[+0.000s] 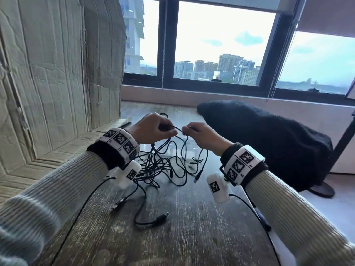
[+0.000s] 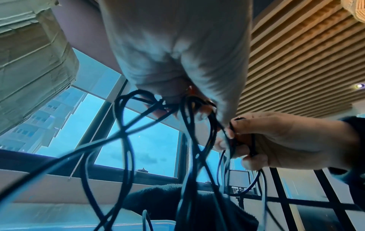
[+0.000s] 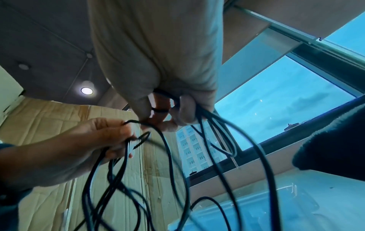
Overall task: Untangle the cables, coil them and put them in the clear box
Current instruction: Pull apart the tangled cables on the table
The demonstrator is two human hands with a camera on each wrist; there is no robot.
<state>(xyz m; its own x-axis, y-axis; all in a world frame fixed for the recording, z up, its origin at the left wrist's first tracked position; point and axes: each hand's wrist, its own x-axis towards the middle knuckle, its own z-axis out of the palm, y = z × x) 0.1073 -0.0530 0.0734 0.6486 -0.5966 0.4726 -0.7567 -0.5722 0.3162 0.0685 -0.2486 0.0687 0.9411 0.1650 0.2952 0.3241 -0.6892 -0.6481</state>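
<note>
A tangle of thin black cables lies on the dark wooden table, with loose plug ends trailing toward me. Both hands are raised above the tangle. My left hand pinches several strands, which loop down from its fingers. My right hand pinches a strand just beside it, with more cable running through its curled fingers. A short stretch of cable spans the two hands. The clear box stands just beyond the tangle, and its rim shows low in the left wrist view.
A large cardboard box walls off the table's left side. A black cloth is draped over something at the right. A window sill runs behind. Thin wires hang from the wrist cameras over the table's near part.
</note>
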